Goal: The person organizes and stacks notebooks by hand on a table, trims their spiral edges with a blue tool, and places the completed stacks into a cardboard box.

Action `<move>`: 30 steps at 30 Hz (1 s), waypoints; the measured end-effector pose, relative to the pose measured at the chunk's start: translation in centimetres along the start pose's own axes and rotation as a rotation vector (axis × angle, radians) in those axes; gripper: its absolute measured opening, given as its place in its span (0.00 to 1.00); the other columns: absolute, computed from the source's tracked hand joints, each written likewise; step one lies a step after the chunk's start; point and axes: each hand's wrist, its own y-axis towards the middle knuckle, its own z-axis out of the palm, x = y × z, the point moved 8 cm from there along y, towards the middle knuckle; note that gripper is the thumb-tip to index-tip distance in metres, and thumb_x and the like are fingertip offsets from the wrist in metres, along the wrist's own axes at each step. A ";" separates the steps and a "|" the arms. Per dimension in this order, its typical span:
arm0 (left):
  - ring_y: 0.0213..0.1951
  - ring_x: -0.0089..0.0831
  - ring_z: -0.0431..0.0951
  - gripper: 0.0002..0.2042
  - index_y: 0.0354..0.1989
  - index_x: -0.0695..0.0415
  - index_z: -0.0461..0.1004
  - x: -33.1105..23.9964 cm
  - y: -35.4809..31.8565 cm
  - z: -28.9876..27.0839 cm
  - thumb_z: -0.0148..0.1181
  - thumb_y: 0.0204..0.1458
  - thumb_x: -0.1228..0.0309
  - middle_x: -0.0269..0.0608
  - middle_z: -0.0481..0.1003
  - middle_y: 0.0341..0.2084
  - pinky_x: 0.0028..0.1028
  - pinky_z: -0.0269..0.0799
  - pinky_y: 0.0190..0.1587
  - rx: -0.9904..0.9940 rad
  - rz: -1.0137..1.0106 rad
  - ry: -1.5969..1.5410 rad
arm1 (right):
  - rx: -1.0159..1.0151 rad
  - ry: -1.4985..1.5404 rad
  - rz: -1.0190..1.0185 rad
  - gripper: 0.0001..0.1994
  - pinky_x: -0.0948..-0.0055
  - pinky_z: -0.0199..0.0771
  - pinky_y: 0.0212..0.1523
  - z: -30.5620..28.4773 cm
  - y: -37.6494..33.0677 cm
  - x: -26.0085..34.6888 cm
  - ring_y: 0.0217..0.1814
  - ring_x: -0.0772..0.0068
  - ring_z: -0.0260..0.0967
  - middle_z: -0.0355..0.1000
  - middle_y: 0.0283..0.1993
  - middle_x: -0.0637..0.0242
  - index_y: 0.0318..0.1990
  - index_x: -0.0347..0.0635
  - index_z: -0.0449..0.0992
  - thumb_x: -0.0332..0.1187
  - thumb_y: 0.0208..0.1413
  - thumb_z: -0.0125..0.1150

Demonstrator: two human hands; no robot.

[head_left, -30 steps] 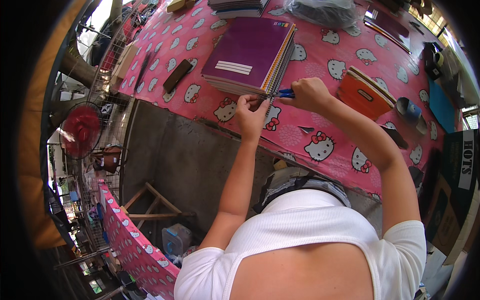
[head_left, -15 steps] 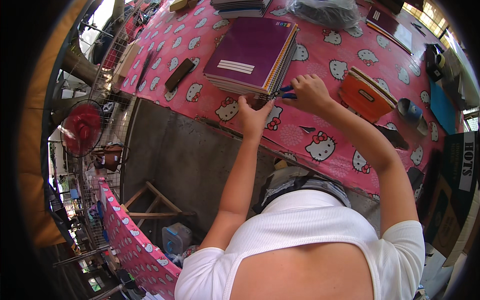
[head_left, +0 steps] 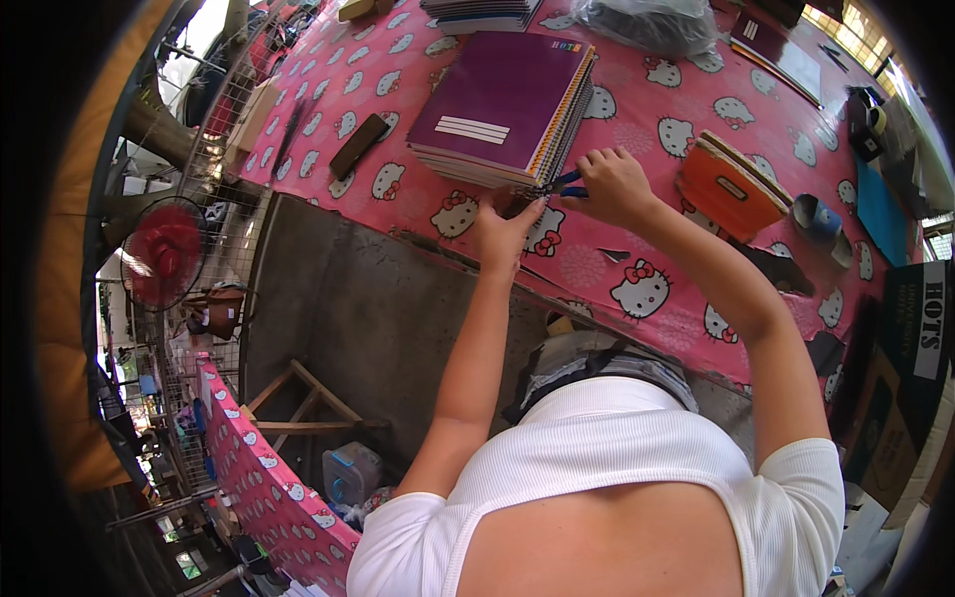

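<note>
A stack of purple-covered spiral notebooks (head_left: 507, 99) lies near the table's front edge, its coil bindings along the right side. At the stack's near right corner, my left hand (head_left: 502, 237) pinches the end of a notebook's spiral edge between thumb and fingers. My right hand (head_left: 614, 187) is closed around the blue handles of small pliers (head_left: 570, 189). The dark jaws point left at the coil end, close to my left fingertips. Whether they grip the wire is too small to tell.
An orange box (head_left: 731, 194) of papers and a tape roll (head_left: 816, 219) are to the right. A dark oblong block (head_left: 359, 145) lies left of the stack. Behind it are more notebooks (head_left: 482, 14) and a clear plastic bag (head_left: 647, 25). A red fan (head_left: 164, 254) stands far left.
Both hands stay at the same corner of the stack. The pliers and fingers have shifted only slightly, and the notebooks remain in place.
</note>
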 end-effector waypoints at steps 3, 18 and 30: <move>0.37 0.26 0.76 0.16 0.41 0.70 0.70 -0.2 0.0 0.1 0.65 0.45 0.79 0.43 0.76 0.34 0.23 0.72 0.40 -0.018 -0.078 -0.037 | 0.611 0.200 0.310 0.28 0.63 0.74 0.31 3.8 -1.3 -1.6 0.27 0.58 0.74 0.74 0.23 0.58 0.20 0.39 0.77 0.60 0.44 0.59; 0.23 0.18 0.72 0.12 0.35 0.61 0.73 1.2 -0.2 -0.3 0.68 0.43 0.74 0.34 0.76 0.26 0.18 0.64 0.21 0.011 -0.163 0.016 | 0.521 0.139 0.219 0.29 0.64 0.74 0.29 4.2 -1.3 -1.0 0.25 0.58 0.73 0.73 0.22 0.58 0.23 0.38 0.76 0.62 0.45 0.58; 0.22 0.18 0.72 0.12 0.35 0.63 0.71 1.3 0.0 -0.4 0.67 0.44 0.76 0.36 0.75 0.25 0.19 0.65 0.21 -0.004 -0.201 0.082 | 0.614 0.178 0.295 0.33 0.62 0.72 0.23 4.6 -1.8 -1.2 0.18 0.56 0.70 0.69 0.15 0.56 0.16 0.38 0.76 0.65 0.45 0.55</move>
